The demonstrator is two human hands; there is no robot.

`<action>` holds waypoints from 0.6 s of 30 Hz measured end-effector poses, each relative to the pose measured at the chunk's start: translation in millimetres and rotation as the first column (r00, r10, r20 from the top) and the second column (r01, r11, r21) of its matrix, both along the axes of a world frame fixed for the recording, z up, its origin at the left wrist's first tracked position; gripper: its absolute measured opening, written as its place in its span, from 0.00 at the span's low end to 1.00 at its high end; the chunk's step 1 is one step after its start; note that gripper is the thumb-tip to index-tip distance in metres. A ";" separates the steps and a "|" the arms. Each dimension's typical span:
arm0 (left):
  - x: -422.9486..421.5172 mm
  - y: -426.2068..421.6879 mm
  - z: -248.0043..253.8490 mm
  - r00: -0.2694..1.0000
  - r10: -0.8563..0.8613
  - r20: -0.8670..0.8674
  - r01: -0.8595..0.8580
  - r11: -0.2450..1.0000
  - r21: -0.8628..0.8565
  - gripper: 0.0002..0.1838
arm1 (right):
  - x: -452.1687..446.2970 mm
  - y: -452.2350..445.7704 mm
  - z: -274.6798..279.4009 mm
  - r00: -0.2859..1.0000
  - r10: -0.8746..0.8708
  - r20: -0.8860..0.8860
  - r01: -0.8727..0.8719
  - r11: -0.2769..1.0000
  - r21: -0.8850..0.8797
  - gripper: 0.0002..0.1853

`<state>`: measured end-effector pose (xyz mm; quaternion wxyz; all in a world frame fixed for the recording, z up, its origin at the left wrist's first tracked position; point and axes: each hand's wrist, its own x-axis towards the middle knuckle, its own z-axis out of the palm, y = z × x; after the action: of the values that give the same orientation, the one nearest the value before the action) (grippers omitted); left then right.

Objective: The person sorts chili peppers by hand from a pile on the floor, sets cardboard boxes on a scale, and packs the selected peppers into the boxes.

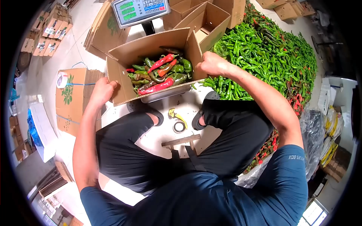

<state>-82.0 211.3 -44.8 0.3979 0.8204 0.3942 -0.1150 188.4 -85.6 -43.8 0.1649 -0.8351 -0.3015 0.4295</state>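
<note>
An open cardboard box (150,46) rests on a metal scale pan (166,94), with red, green and dark peppers (160,73) inside. My left hand (104,90) has its fingers closed on the box's near left edge. At the right end of the box, my right hand (212,64) is closed round the edge. Behind the box stands the scale's display (141,11), lit with green digits too small to read. A large heap of green peppers (260,49) lies right beside my right hand.
Empty open boxes (203,24) stand behind the scale. Flattened cartons (73,101) with a tape roll (62,80) are at the left. Between my feet lie another tape roll (179,127) and a yellowish pepper (180,117). Plastic sheeting (313,132) is at the right.
</note>
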 end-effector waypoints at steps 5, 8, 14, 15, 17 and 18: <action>-8.2 8.8 9.6 0.999 -0.029 -0.026 0.030 0.999 0.023 0.19 | -5.0 6.8 -9.1 0.998 0.014 0.065 -0.019 0.996 0.086 0.19; -30.2 33.3 17.4 0.989 0.142 0.046 -0.136 0.983 -0.127 0.14 | -23.7 29.8 5.7 0.998 0.039 0.044 -0.044 0.992 0.120 0.16; -135.8 68.8 29.6 0.917 0.388 0.090 -0.383 0.922 -0.063 0.09 | -68.6 107.9 17.1 0.954 0.297 0.024 -0.292 0.917 0.272 0.17; -165.9 79.6 20.9 0.913 0.404 0.062 -0.401 0.914 -0.055 0.09 | -78.9 126.0 17.1 0.941 0.334 0.062 -0.338 0.911 0.235 0.16; -211.8 72.3 2.3 0.873 0.481 0.084 -0.480 0.877 -0.038 0.09 | -100.6 161.2 20.4 0.912 0.393 0.119 -0.409 0.897 0.171 0.15; -227.5 62.9 -1.4 0.831 0.539 0.139 -0.540 0.841 -0.032 0.09 | -110.0 176.6 23.6 0.898 0.416 0.144 -0.436 0.888 0.145 0.17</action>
<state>-309.5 274.2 -46.3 0.4376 0.6838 0.5806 0.0623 78.4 91.0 -20.1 0.1222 -0.7530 -0.5224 0.3810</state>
